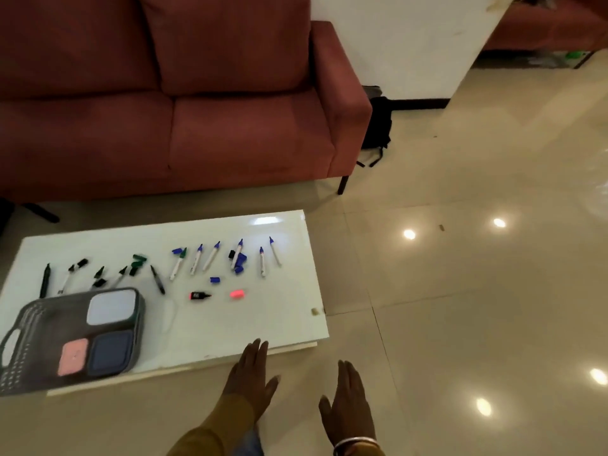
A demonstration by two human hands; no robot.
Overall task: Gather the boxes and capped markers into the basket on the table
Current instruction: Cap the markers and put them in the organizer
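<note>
A grey basket [29, 319] sits at the near left corner of the white table [230, 324]. Inside it lie a white box [112, 306], a pink box [73, 356] and a dark blue box [111, 352]. Several uncapped markers lie in a row across the far half of the table, blue ones [210, 256] to the right, black and green ones [69, 278] to the left, with loose caps [240, 260] among them. A small black and red marker [199, 295] and a pink cap [237, 293] lie nearer. My left hand [253, 376] hovers open over the table's near edge. My right hand [348, 403] is open over the floor.
A red sofa [184, 103] stands behind the table. A black bag [378, 126] leans beside the sofa's right arm. Glossy tile floor [460, 291] stretches to the right, with a white wall corner [411, 44] beyond.
</note>
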